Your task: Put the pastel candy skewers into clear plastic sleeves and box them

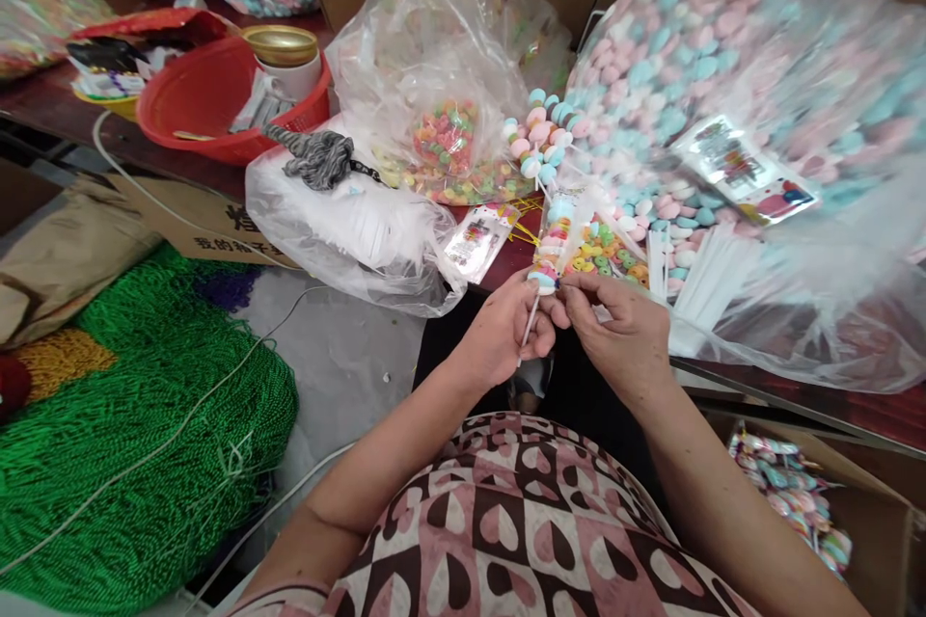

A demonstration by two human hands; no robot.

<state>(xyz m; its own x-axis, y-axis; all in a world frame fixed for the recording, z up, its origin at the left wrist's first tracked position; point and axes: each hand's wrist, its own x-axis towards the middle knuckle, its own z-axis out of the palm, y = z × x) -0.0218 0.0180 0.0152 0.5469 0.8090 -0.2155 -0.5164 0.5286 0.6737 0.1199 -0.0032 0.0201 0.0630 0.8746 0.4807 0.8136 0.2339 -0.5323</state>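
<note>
A candy skewer (pixel 556 236) of stacked marshmallows and gummy rings, seemingly in a clear wrapper, points away from me above the table's front edge. My left hand (pixel 515 328) is closed around its lower end, and the white stick sticks out below the fingers. At the bottom marshmallow, my right hand (pixel 614 323) pinches beside the skewer; what lies between its fingertips is too small to make out. Just beyond are gummy rings (pixel 604 249) and several marshmallow skewers (pixel 542 137). A printed silver packet (pixel 478 241) lies left of the hands.
Large clear bags hold pink and blue marshmallows (pixel 651 48) and gummy rings (pixel 445 135). White sticks (pixel 713 280) lie at right, others in a bag (pixel 347 222) at left. A red basket (pixel 231 96) stands back left. Below right, a cardboard box (pixel 868 521) holds wrapped skewers; green cord (pixel 145 443) heaps below left.
</note>
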